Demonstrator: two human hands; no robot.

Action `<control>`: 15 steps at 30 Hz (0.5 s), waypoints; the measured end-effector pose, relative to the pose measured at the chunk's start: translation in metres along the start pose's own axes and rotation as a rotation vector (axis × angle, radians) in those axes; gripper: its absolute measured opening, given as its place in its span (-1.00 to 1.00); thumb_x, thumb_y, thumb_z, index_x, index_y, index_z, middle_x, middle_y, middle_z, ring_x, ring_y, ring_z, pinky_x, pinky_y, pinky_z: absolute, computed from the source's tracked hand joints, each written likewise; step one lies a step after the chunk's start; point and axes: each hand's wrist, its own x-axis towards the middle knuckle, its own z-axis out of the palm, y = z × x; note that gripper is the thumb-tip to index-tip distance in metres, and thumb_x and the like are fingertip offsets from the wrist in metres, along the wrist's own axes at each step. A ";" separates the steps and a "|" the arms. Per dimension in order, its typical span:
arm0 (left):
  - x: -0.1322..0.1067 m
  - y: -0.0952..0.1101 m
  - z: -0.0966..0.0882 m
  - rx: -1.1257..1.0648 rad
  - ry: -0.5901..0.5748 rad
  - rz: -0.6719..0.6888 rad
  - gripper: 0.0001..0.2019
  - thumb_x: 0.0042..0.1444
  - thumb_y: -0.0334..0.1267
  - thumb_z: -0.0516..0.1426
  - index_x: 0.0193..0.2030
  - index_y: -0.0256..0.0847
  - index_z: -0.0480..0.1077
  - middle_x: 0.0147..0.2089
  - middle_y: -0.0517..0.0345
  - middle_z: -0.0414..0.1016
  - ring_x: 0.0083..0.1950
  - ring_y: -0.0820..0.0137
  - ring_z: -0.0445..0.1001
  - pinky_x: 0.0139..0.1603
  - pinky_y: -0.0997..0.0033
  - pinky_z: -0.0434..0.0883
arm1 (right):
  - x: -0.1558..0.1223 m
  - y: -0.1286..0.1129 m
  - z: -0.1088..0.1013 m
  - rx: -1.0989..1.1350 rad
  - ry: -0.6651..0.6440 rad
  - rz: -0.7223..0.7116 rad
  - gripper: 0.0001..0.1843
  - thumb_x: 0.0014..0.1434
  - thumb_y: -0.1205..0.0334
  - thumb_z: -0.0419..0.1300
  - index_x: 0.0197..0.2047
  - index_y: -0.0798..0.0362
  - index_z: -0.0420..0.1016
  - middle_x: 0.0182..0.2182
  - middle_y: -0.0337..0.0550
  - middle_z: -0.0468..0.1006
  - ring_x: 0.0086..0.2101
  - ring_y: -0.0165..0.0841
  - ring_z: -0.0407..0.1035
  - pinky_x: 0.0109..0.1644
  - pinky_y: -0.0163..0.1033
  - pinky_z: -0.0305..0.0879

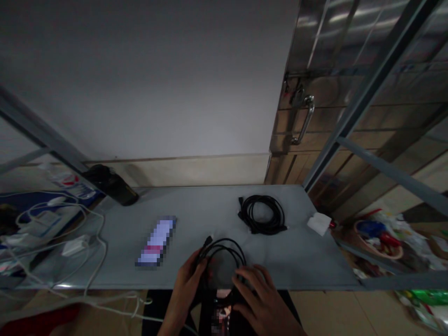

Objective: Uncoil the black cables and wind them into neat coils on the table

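Observation:
A black cable [227,241], looped into a loose coil, is held at the front edge of the grey table. My left hand [191,280] is closed around its left side, with a black plug [208,240] sticking up above the fingers. My right hand [257,294] lies at the coil's right side, fingers spread, the fingertips at the cable; its thumb is hidden. Farther back to the right rests a second coiled black cable [263,214], with its connectors showing at the left. A phone [156,241] with a lit, pixelated screen lies left of my hands.
White cords and a white adapter [76,245] crowd the table's left end. Behind them are a black bottle [115,186] and a clear bottle [73,182]. A crumpled white tissue [319,223] sits near the right edge. Grey metal posts [360,102] rise at both ends.

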 end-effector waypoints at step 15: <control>0.017 0.007 0.017 0.102 0.014 0.115 -0.36 0.22 0.32 0.34 0.11 -0.24 0.64 -0.36 0.12 0.63 -0.46 0.28 0.52 -0.40 0.31 0.51 | 0.010 0.018 0.028 0.225 -0.073 0.175 -0.54 0.44 0.57 0.09 0.26 0.03 0.56 0.58 0.08 0.26 0.56 -0.10 0.20 0.60 0.06 0.38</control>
